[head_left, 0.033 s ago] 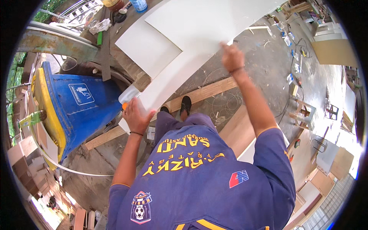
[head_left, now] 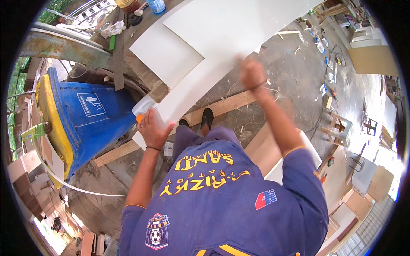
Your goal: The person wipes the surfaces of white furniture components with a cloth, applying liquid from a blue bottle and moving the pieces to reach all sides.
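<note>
A long white panel [head_left: 188, 96] slants from near my body to the far right. A second white sheet [head_left: 222, 25] and a smaller white piece [head_left: 166, 55] are at its far left side. My left hand [head_left: 153, 130] lies across the panel's near end, fingers stretched and thumb apart. Beside its fingertips is a clear container [head_left: 145, 104] with an orange cap [head_left: 139, 118]. At the panel's right edge is my right hand [head_left: 253, 74], blurred, its fingers curled in a closed shape. Whatever it may hold cannot be made out.
A blue and yellow bin [head_left: 94, 115] stands to my left. Wooden beams [head_left: 222, 106] cross the floor by my feet. Boards [head_left: 267, 149] lie to my right. Cables [head_left: 337, 59], scraps and a small wooden stool [head_left: 339, 128] are farther right. A blue container [head_left: 156, 6] stands far left.
My right hand has shifted slightly left and toward me along the panel's right edge. My left hand and the panel stay almost where they were.
</note>
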A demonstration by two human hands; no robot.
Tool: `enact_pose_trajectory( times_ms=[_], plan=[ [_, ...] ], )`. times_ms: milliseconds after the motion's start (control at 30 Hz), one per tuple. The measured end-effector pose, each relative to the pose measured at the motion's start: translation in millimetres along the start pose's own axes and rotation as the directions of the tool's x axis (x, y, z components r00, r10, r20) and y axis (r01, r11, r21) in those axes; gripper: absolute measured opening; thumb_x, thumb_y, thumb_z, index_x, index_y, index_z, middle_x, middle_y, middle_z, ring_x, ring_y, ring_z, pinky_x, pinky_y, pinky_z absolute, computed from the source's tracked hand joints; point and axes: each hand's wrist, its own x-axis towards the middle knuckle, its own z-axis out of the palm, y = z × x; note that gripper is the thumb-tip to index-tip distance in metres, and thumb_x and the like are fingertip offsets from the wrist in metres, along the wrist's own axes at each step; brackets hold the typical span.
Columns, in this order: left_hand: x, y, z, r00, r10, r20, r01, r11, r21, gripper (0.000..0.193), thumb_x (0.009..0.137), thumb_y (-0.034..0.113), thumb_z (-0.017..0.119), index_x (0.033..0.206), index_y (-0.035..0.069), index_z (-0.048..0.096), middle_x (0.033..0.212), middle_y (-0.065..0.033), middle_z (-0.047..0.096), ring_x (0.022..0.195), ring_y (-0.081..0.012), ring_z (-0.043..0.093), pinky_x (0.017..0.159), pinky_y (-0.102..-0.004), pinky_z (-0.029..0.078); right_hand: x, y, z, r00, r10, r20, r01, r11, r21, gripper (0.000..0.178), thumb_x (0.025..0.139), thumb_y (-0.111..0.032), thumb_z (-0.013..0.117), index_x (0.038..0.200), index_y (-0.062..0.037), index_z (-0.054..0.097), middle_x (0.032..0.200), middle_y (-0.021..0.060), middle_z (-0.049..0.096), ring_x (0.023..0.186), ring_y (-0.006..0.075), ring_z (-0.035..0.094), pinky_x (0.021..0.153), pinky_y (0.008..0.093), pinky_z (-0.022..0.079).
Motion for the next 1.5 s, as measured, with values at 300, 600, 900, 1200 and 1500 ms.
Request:
enact_pose_trajectory(
  times_ms=[300, 600, 900, 1200, 1500],
  plan=[
    [1.9, 8.2, -4.6, 0.999, -0.036, -0.006, 0.036, 0.999, -0.031, 0.098, 0.068, 0.073, 0.061, 0.133, 0.002, 0.042, 0.129, -0.0154, 0.050, 0.122, -0.0301, 0.044, 0.098, -0.0455, 0.029, -15.0, -78.4, -8.1, 0.991, -0.127, 0.031, 0.118, 0.970, 0.211, 0.043, 0.071, -0.007, 0.055, 0.113, -0.0131, 0.064, 0.074, 0.0118, 0.057, 0.065, 0.0297, 0.058, 0.057, 0.0420, 0.048],
    [-0.2, -0.5, -2.8, 0.993, -0.103, 0.053, 0.108, 0.988, -0.113, 0.068, 0.080, 0.051, 0.062, 0.129, 0.006, 0.046, 0.124, -0.0111, 0.054, 0.116, -0.0277, 0.048, 0.096, -0.0450, 0.029, -35.4, -113.8, 9.5, 0.991, -0.123, 0.057, 0.116, 0.987, 0.115, 0.041, 0.076, -0.005, 0.054, 0.114, -0.0146, 0.063, 0.075, 0.0123, 0.057, 0.063, 0.0296, 0.057, 0.056, 0.0409, 0.048],
    [27.4, -3.2, -5.8, 0.993, -0.115, -0.001, 0.112, 0.970, -0.216, 0.028, 0.094, 0.029, 0.046, 0.095, 0.006, 0.062, 0.088, -0.0126, 0.064, 0.082, -0.0338, 0.061, 0.072, -0.0441, 0.043, -5.6, -16.2, 3.6, 0.983, 0.120, 0.141, -0.118, 0.993, -0.022, 0.039, 0.080, -0.006, 0.050, 0.116, -0.0155, 0.062, 0.080, 0.0137, 0.059, 0.067, 0.0310, 0.059, 0.057, 0.0420, 0.049],
    [23.6, -5.6, -2.7, 0.993, -0.118, -0.023, 0.110, 0.970, -0.218, 0.028, 0.093, 0.030, 0.047, 0.097, 0.007, 0.062, 0.089, -0.0125, 0.064, 0.083, -0.0336, 0.061, 0.072, -0.0446, 0.043, 10.4, -1.1, -10.7, 0.994, 0.083, 0.072, -0.080, 0.996, -0.040, 0.041, 0.077, -0.006, 0.049, 0.116, -0.0150, 0.060, 0.085, 0.0156, 0.059, 0.070, 0.0313, 0.060, 0.057, 0.0403, 0.051],
    [19.1, -6.8, -3.2, 0.987, -0.163, 0.008, 0.161, 0.965, -0.208, 0.029, 0.096, 0.029, 0.043, 0.097, 0.007, 0.062, 0.088, -0.0136, 0.065, 0.084, -0.0351, 0.060, 0.074, -0.0451, 0.043, -52.4, -164.0, -2.3, 0.957, -0.139, 0.253, 0.069, 0.961, 0.268, 0.038, 0.077, -0.005, 0.051, 0.111, -0.0177, 0.063, 0.084, 0.0156, 0.059, 0.075, 0.0327, 0.059, 0.063, 0.0445, 0.051]
  ],
)
